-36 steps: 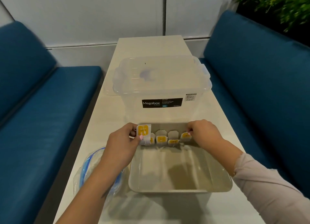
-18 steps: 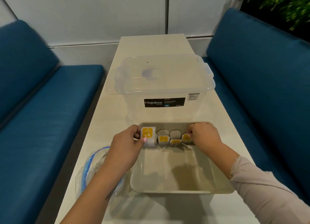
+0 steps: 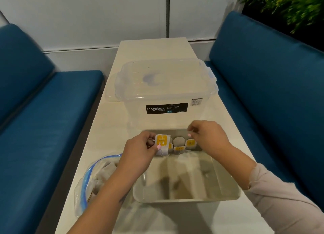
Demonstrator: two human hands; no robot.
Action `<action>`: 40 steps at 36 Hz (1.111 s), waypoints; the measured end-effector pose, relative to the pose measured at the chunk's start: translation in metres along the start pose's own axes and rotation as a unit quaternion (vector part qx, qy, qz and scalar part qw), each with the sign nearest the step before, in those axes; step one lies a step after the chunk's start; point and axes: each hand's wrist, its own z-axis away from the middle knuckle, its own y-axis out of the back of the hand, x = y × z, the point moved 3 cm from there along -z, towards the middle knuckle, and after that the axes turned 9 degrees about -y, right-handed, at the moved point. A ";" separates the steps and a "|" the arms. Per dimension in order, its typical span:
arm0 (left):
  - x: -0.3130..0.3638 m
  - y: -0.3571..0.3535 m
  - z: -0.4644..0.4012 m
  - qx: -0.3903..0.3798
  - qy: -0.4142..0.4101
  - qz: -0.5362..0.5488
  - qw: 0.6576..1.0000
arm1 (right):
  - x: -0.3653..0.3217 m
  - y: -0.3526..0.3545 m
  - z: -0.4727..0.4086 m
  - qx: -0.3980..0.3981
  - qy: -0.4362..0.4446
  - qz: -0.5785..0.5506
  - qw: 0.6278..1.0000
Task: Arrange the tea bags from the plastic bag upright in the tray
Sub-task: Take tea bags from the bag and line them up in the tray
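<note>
A shallow beige tray (image 3: 185,200) sits on the table in front of me. Several tea bags (image 3: 179,141) with yellow tags stand upright in a row against its far wall. My left hand (image 3: 140,153) pinches one tea bag (image 3: 162,141) by its yellow-tagged top at the left end of that row. My right hand (image 3: 208,135) hovers just above the right end of the row, fingers loosely curled, with nothing visible in them. An open plastic zip bag (image 3: 98,177) with a blue seal lies left of the tray, under my left forearm, with more tea bags inside.
A clear lidded Megabox storage bin (image 3: 166,93) stands right behind the tray. The narrow pale table (image 3: 154,48) runs away from me between two blue benches (image 3: 43,119). A green plant (image 3: 289,4) is at the top right.
My right hand has lifted off the rightmost tea bag and now hovers above it. My left hand still holds its tea bag at the row's left end.
</note>
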 end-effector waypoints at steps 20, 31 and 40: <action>0.022 -0.015 -0.008 0.006 -0.057 0.001 0.998 | -0.014 0.036 0.014 -0.053 0.027 -0.001 0.998; -0.007 -0.005 0.005 0.015 -0.065 -0.070 0.995 | 0.014 0.000 -0.001 -0.001 0.025 0.152 0.988; -0.011 -0.005 0.009 0.012 -0.058 -0.066 0.996 | 0.016 -0.017 -0.006 0.010 0.039 0.222 0.974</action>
